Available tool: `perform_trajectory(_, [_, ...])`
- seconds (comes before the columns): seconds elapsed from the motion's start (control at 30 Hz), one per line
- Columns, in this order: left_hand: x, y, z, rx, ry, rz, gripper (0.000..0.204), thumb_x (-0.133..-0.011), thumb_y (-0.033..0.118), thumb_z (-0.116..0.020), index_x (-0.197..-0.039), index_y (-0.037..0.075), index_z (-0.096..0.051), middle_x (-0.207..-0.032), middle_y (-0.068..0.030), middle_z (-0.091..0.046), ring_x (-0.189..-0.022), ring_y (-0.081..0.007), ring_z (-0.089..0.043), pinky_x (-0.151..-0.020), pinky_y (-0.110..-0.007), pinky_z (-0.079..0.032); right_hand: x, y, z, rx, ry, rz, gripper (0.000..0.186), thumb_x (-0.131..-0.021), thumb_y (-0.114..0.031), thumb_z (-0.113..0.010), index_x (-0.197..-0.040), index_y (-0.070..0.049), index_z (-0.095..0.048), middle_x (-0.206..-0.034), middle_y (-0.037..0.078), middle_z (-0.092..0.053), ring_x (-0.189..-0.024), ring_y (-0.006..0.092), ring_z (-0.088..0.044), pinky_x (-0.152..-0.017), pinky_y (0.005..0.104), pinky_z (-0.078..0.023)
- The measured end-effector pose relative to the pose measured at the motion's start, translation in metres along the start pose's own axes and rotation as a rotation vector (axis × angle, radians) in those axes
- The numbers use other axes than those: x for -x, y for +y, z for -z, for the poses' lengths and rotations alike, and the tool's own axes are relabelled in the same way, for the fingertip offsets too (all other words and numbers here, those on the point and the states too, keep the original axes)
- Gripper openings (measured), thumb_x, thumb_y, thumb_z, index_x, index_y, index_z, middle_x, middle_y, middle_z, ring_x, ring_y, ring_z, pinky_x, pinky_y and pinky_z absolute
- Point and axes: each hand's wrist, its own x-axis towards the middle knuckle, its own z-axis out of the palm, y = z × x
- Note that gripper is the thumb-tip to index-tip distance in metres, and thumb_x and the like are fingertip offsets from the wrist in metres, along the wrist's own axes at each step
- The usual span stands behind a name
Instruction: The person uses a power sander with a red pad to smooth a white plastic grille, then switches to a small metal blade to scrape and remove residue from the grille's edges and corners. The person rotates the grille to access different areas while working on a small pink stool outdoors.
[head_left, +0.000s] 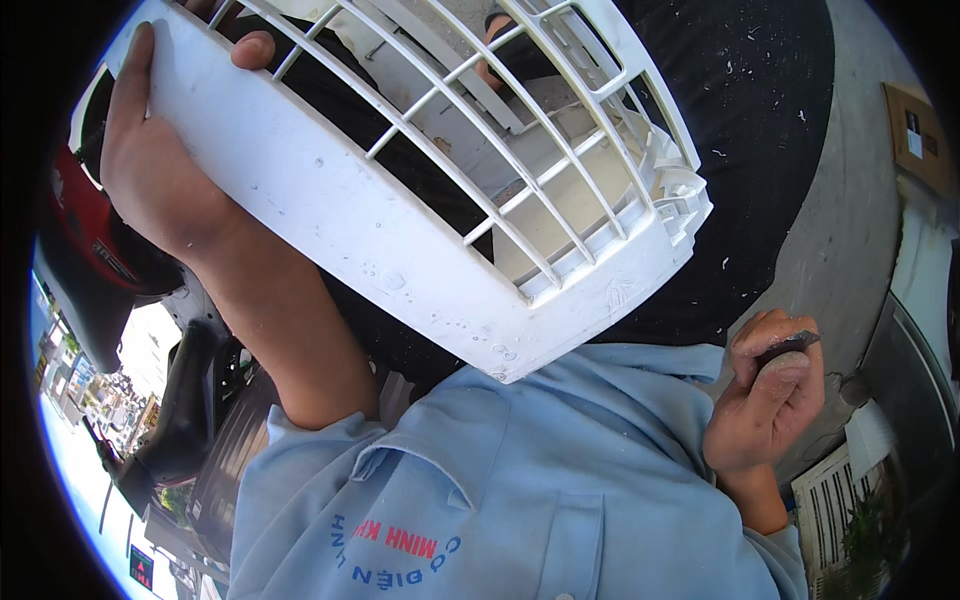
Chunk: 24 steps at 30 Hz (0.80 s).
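**Both hands closed: left on white grille cover, right on small dark tool**

Left hand [150, 160], at about 10 o'clock in the view: closed around the upper end of a white plastic grille cover [400, 260]. Palm lies flat against the solid outer wall; thumb [252, 48] hooks over the rim onto the slatted side. Fingers wrap the far edge and are mostly hidden. Grip looks firm, no gap between palm and plastic.

Grille cover: long, curved, runs diagonally from 11 o'clock down to the centre, then out toward 2 o'clock. Solid band on the lower side, open bars on the upper side. Held clear of the ground, its lower corner just above the light blue shirt [520, 480]. Small drops or specks show on the solid band.

Right hand [765, 400], at about 4 o'clock: curled into a loose fist, well apart from the cover. Thumb and forefinger pinch a small dark tool [790, 345], whose flat end sticks out toward 2 o'clock. Kind of tool: cannot tell, too little of it shows. Knuckles dusted grey.

Surroundings: dark mat [760, 120] flecked with white chips behind the cover, from 12 to 3 o'clock. Grey concrete floor [850, 230] at 3 o'clock. Second white slatted panel [830, 500] at 5 o'clock. Red motorbike [90, 260] at 9 o'clock.
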Motion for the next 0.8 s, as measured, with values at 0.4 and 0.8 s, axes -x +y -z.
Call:
perform_trajectory(0.4, [-0.011,0.000,0.001,-0.088,-0.027,-0.040,0.044,-0.095,0.000,-0.038,-0.135,-0.015,-0.047,-0.118,-0.0321,-0.062,-0.066,-0.0297,-0.066,-0.059,-0.032,-0.059,-0.007,0.003,-0.020,0.485,-0.242,0.473,0.031,-0.104,-0.039,-0.053,-0.090,-0.013,-0.044,-0.122,0.015,-0.071,-0.126,0.0343,-0.059,-0.114,0.0480,-0.036])
perform_trajectory(0.8, [-0.012,0.009,-0.012,0.047,0.072,0.201,0.035,-0.101,0.013,-0.046,-0.122,-0.013,-0.055,-0.110,-0.0251,-0.069,-0.064,-0.0225,-0.067,-0.056,-0.028,-0.057,0.001,-0.007,-0.054,0.439,-0.401,0.578,0.025,-0.104,-0.031,-0.052,-0.085,-0.016,-0.048,-0.130,0.001,-0.070,-0.135,0.0253,-0.055,-0.121,0.0455,-0.030])
